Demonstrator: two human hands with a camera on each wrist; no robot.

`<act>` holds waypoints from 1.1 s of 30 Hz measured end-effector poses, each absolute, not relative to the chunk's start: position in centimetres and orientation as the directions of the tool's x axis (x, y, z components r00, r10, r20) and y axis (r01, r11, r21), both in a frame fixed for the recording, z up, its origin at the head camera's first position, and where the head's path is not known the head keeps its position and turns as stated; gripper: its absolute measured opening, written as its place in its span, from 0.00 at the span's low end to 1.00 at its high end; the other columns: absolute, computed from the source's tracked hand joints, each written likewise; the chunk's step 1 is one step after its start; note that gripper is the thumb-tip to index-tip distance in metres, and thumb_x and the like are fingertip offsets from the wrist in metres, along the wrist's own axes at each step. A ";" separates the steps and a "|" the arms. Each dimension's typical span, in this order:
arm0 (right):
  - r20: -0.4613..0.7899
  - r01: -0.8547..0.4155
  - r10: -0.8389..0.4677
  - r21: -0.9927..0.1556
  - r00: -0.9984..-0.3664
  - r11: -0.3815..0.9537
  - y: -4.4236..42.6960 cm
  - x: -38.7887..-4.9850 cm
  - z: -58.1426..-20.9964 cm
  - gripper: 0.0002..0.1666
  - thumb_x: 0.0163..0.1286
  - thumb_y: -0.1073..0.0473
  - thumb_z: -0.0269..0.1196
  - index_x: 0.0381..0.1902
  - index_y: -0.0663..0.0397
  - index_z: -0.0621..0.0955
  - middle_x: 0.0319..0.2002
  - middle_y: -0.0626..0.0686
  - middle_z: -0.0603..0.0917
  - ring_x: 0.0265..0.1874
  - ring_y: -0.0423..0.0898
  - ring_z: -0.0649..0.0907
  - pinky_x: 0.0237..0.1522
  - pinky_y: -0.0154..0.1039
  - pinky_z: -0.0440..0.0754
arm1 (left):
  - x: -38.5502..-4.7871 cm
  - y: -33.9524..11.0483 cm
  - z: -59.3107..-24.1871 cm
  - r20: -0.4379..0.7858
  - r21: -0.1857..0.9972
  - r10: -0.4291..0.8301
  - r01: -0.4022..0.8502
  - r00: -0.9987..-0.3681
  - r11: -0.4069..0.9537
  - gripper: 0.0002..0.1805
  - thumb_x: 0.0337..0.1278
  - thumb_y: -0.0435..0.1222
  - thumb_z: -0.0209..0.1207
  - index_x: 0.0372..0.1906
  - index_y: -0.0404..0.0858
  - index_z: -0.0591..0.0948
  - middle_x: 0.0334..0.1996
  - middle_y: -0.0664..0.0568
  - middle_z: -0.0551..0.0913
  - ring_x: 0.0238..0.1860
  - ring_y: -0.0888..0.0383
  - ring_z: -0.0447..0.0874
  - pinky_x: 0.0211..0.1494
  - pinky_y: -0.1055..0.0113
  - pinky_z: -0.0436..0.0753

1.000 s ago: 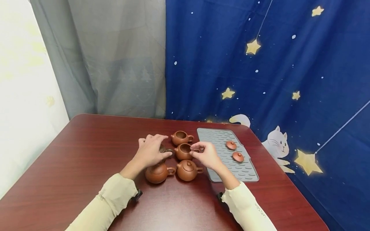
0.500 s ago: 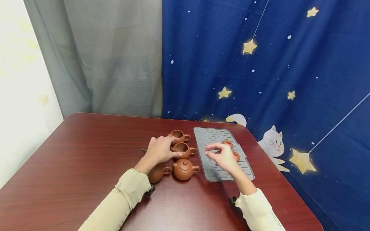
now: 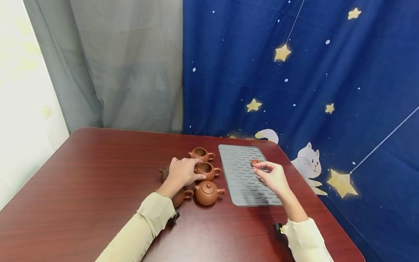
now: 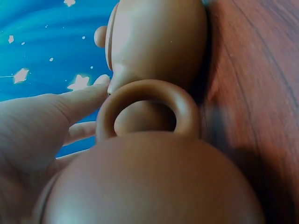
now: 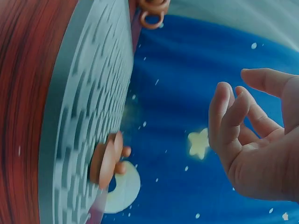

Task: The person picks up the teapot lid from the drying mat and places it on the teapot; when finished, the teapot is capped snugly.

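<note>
My left hand (image 3: 182,173) reaches over the cluster of small clay teapots, its fingers extended. Thumb and forefinger lie either side of a lidless brown teapot (image 3: 208,169); whether they touch it I cannot tell. A lidded teapot (image 3: 208,193) sits just in front. Another teapot (image 3: 179,199) is partly under my left wrist, and a darker one (image 3: 162,174) is mostly hidden. Above the grey mat (image 3: 236,174), my right hand (image 3: 273,178) has loosely bent fingers with nothing between them. Near its fingertips lies a lid (image 3: 255,162). In the right wrist view, two knobbed lids (image 5: 105,163) appear on the mat.
A second lidless teapot (image 3: 201,154) stands behind the first, handle to the right. The dark red table (image 3: 131,153) extends left. Grey and blue curtains (image 3: 222,91) hang beyond its far edge.
My right hand has moved right from the lidless teapots to over the lids on the mat. My left hand has shifted right to the middle lidless teapot. The camera view has shifted slightly.
</note>
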State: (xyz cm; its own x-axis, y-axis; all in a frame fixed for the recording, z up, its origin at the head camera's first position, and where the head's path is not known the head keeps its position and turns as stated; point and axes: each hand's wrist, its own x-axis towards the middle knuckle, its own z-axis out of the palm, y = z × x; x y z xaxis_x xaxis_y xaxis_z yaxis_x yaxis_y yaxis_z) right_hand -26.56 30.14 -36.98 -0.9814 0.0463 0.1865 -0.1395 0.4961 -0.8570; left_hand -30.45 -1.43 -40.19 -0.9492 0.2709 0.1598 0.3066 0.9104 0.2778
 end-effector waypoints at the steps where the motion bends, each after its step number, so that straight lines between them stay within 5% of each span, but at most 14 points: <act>1: 0.179 -0.132 0.048 -0.860 -0.983 0.492 30.5 -26.7 -37.0 0.17 0.64 0.65 0.68 0.48 0.71 0.83 0.38 0.61 0.86 0.23 0.40 0.83 0.25 0.33 0.81 | -30.5 -1.4 -40.2 0.157 0.278 0.267 0.302 -0.951 0.912 0.36 0.49 0.63 0.67 0.65 0.56 0.77 0.53 0.51 0.85 0.53 0.51 0.82 0.54 0.48 0.66; 6: 0.162 -0.082 0.096 -0.826 -0.982 0.558 32.6 -27.5 -37.8 0.17 0.64 0.64 0.67 0.48 0.71 0.82 0.38 0.59 0.85 0.22 0.43 0.81 0.25 0.35 0.80 | -30.7 -1.0 -40.4 0.124 0.267 0.253 0.278 -0.960 0.923 0.37 0.49 0.63 0.67 0.65 0.57 0.77 0.51 0.50 0.85 0.50 0.49 0.82 0.54 0.48 0.66; 12: 0.186 -0.035 0.125 -0.675 -0.975 0.737 35.0 -28.7 -39.0 0.16 0.62 0.62 0.67 0.46 0.67 0.84 0.39 0.61 0.87 0.31 0.47 0.83 0.28 0.37 0.77 | -30.8 -0.9 -40.2 0.120 0.259 0.240 0.264 -0.963 0.929 0.36 0.49 0.62 0.67 0.65 0.57 0.77 0.50 0.50 0.85 0.50 0.51 0.82 0.54 0.49 0.64; 22: 0.134 0.020 0.125 -0.602 -0.983 0.798 36.8 -30.9 -40.7 0.16 0.60 0.62 0.70 0.44 0.67 0.84 0.37 0.61 0.88 0.36 0.50 0.83 0.30 0.37 0.76 | -31.6 -1.0 -40.2 0.102 0.243 0.227 0.246 -0.968 0.938 0.30 0.49 0.62 0.68 0.58 0.57 0.82 0.49 0.56 0.86 0.50 0.53 0.82 0.54 0.49 0.63; 33: 0.089 0.064 0.151 -0.622 -0.984 0.781 37.6 -31.8 -41.7 0.12 0.58 0.64 0.70 0.38 0.67 0.85 0.29 0.55 0.87 0.21 0.40 0.79 0.20 0.37 0.76 | -31.8 -0.8 -40.1 0.081 0.274 0.201 0.216 -0.976 0.937 0.28 0.46 0.61 0.70 0.54 0.57 0.84 0.46 0.56 0.86 0.47 0.53 0.83 0.53 0.49 0.62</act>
State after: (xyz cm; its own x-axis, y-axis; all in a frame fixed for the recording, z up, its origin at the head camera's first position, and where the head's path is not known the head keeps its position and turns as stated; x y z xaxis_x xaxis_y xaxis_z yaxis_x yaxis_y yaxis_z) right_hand -31.85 37.59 -41.65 -0.9844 0.1513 0.0893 0.0636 0.7807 -0.6217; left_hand -31.79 -0.83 -40.11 -0.9762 0.2013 0.0806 0.2159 0.9373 0.2736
